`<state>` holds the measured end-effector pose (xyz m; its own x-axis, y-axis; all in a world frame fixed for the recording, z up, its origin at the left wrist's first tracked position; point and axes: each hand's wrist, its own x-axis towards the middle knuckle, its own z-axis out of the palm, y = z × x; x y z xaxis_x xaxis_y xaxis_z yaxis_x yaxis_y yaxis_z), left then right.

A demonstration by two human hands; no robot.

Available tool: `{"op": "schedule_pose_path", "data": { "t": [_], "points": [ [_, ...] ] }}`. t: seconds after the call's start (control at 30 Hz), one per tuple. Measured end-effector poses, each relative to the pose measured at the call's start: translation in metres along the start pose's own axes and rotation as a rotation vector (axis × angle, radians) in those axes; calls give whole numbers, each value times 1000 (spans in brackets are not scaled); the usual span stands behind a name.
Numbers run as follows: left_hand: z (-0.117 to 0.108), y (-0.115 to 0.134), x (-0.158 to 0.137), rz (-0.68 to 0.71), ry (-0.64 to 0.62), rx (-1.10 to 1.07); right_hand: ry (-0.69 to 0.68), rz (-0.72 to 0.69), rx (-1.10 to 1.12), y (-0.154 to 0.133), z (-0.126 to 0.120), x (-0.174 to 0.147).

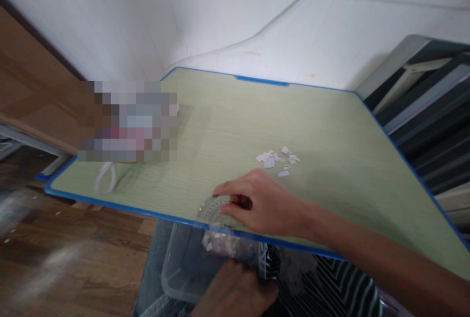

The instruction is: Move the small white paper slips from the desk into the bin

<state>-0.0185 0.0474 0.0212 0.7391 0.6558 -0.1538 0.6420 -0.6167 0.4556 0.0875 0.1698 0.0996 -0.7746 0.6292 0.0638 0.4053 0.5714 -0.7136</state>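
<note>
My right hand (262,204) pinches a clear semicircular protractor (213,209) between thumb and fingers, low over the table's near edge. Just beneath that edge, a clear plastic container (172,263) sits at my lap, with crumpled whitish and pinkish bits (223,243) in it. My left hand (237,287) is closed at the container's near side; its fingertips are hidden. Beyond my right hand, several small white paper scraps (270,158) lie loose on the table.
The pale green table (227,116) has a blue rim. A blurred-out patch (128,126) covers things at its left, with a white loop (106,178) below. A brown cabinet (33,82) stands left, dark folded furniture (433,116) right. A cable (264,28) runs along the wall.
</note>
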Motion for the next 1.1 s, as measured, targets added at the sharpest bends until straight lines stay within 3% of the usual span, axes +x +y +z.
{"op": "schedule_pose_path", "data": {
  "t": [0.3,0.47,0.6,0.73,0.8,0.87,0.97,1.1],
  "points": [
    [0,1,-3,-25,-6,-45,-65,-116,106,-4,2,-2],
    [0,0,-3,-19,-36,-43,131,-56,15,-4,-22,-4],
    [-1,2,-3,-30,-32,-23,217,-45,-71,17,-48,-24],
    [-3,2,-1,-60,-42,10,427,143,-106,46,-73,-51],
    [-5,3,1,-45,-102,9,378,150,-121,53,-78,-60],
    [-7,4,3,-42,-133,12,287,62,-126,51,-75,-62],
    [-11,5,4,-65,-144,-10,191,-145,-119,36,-59,-59],
    [-13,4,5,-51,-216,-29,74,-233,-151,17,-35,-53]
  ]
}}
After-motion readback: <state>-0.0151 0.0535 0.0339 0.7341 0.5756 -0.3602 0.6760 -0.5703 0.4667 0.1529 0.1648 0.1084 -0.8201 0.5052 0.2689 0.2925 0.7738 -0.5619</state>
